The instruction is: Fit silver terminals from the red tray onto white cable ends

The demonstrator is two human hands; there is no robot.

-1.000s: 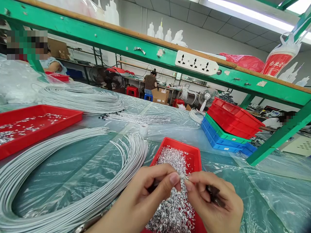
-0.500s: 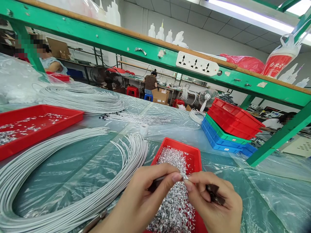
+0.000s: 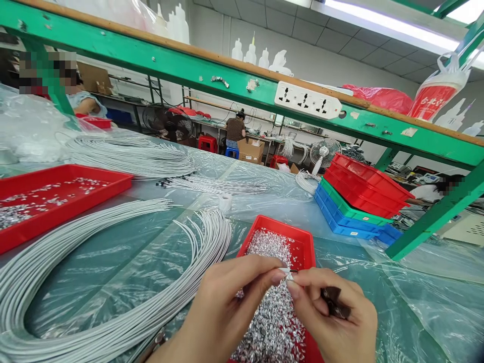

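My left hand (image 3: 223,312) pinches the end of a grey cable between thumb and forefinger. My right hand (image 3: 333,315) pinches a small silver metal piece (image 3: 289,275) against that cable end, and some dark small parts (image 3: 333,301) lie in its palm. Both hands hover over a red tray (image 3: 304,247) heaped with tiny silver metal pieces (image 3: 272,322). A big curved bundle of grey cables (image 3: 113,282) lies on the plastic-covered table to my left, its cut ends near the tray.
A second red tray (image 3: 64,194) with scattered silver pieces sits far left. More cable bundles (image 3: 132,156) lie behind it. Stacked red, green and blue trays (image 3: 355,201) stand right. A green shelf beam (image 3: 189,65) with a power strip (image 3: 307,100) crosses overhead. Other people work in the background.
My fingertips have closed slightly tighter around the cable end and the silver piece. The view has shifted a little; nothing else moved.
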